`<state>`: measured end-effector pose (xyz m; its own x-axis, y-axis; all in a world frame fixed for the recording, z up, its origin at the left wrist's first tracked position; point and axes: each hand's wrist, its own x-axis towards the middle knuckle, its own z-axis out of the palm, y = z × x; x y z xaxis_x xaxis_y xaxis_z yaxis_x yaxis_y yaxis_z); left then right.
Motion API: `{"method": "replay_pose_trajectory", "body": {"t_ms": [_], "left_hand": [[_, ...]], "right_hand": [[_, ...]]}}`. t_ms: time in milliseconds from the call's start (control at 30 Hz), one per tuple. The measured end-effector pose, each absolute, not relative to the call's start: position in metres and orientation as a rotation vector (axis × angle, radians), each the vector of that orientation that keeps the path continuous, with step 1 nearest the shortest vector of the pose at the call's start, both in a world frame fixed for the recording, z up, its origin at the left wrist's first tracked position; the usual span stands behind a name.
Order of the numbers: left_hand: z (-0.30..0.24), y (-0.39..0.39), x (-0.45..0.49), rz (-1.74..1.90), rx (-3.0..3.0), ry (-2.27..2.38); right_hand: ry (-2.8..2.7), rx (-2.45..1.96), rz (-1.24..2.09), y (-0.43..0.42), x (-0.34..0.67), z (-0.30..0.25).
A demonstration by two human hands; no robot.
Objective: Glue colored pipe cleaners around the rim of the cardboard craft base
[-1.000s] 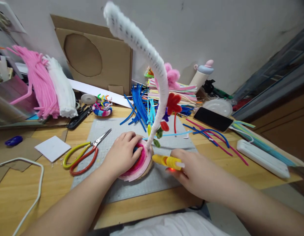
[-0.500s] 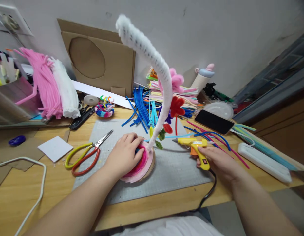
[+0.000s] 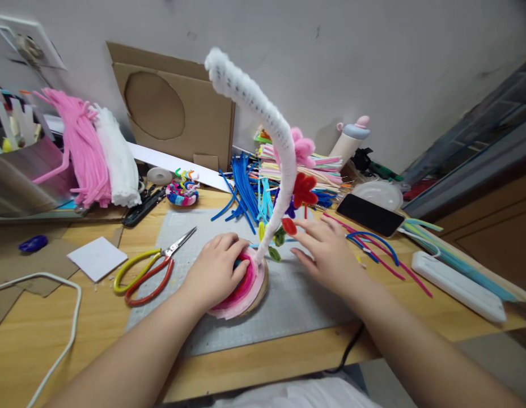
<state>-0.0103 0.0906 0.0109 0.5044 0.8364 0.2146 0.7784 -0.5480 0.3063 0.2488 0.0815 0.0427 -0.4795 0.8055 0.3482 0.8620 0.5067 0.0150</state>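
Observation:
My left hand [image 3: 218, 269] lies over a round base [image 3: 253, 294] wound with pink and red pipe cleaner, holding it against the mat with thumb and fingers. From the base rises a thick white fuzzy arch [image 3: 280, 133] that curves to the left at its top. Beside the arch are a pink flower [image 3: 302, 148], a red flower [image 3: 305, 190] and green leaves [image 3: 275, 254]. My right hand [image 3: 331, 249] is open, fingers apart, close to a small red petal shape [image 3: 289, 226]; contact is unclear. The glue gun is mostly hidden behind this hand.
Yellow-and-red scissors [image 3: 150, 275] lie left of the base on the grey cutting mat [image 3: 288, 306]. Blue pipe cleaners [image 3: 245, 184] are behind. A phone [image 3: 370, 214] and a white power strip [image 3: 458, 286] lie at right. A white cable [image 3: 76, 306] crosses the left side.
My right hand has let go of the yellow glue gun and moved left toward the flowers, its fingers spreading. My left hand stays on the base.

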Motion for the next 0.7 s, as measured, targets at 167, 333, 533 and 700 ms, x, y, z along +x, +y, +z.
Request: {"method": "replay_pose_trajectory", "body": {"t_ms": [167, 333, 533, 700], "left_hand": [[0.01, 0.089, -0.01, 0.521, 2.595, 1.416], [0.008, 0.088, -0.01, 0.514, 2.601, 1.421], [0.01, 0.09, -0.01, 0.505, 2.612, 1.353], [0.013, 0.089, -0.009, 0.491, 2.638, 1.335]], "right_hand": [[-2.716, -1.495, -0.099, 0.085, 0.222, 0.04], [-2.76, -1.65, 0.01, 0.069, 0.221, 0.034], [-2.736, -1.711, 0.149, 0.051, 0.213, 0.026], [-2.616, -1.719, 0.301, 0.044, 0.207, 0.024]]}}
